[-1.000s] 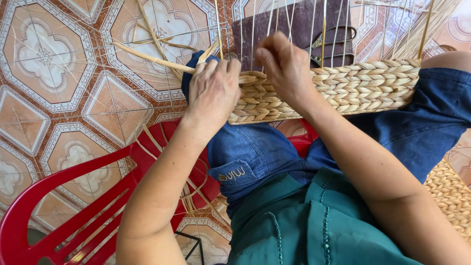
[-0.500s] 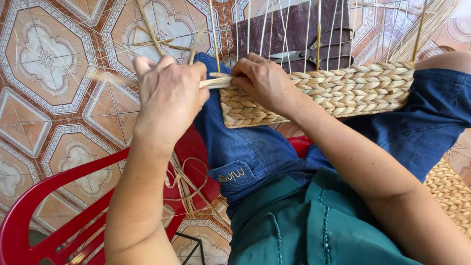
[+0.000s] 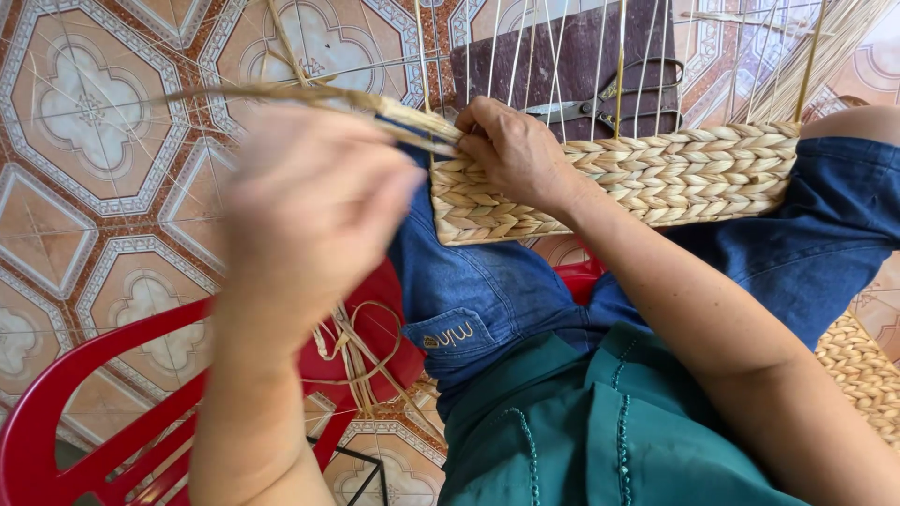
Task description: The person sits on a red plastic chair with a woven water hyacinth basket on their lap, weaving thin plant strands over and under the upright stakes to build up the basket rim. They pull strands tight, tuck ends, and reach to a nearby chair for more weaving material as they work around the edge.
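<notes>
A half-woven straw basket point(image 3: 656, 178) rests across my lap on blue jeans, with thin upright stakes rising from its braided rim. My right hand point(image 3: 516, 155) presses on the basket's left end and pinches the weave there. My left hand point(image 3: 309, 215), blurred by motion, is raised to the left and grips a long twisted straw strand point(image 3: 309, 96) that runs from the basket's corner out to the left.
A red plastic chair point(image 3: 84, 403) is under me, with loose straw strips point(image 3: 352, 351) hanging over the seat. Scissors point(image 3: 609, 98) lie on a dark mat point(image 3: 562, 47) beyond the basket. Patterned floor tiles point(image 3: 84, 112) surround everything. Another woven piece point(image 3: 862, 365) sits at the right.
My left hand has pulled away from the basket toward the left and nearer the camera, drawing the strand out. My right hand has stayed on the basket's left end.
</notes>
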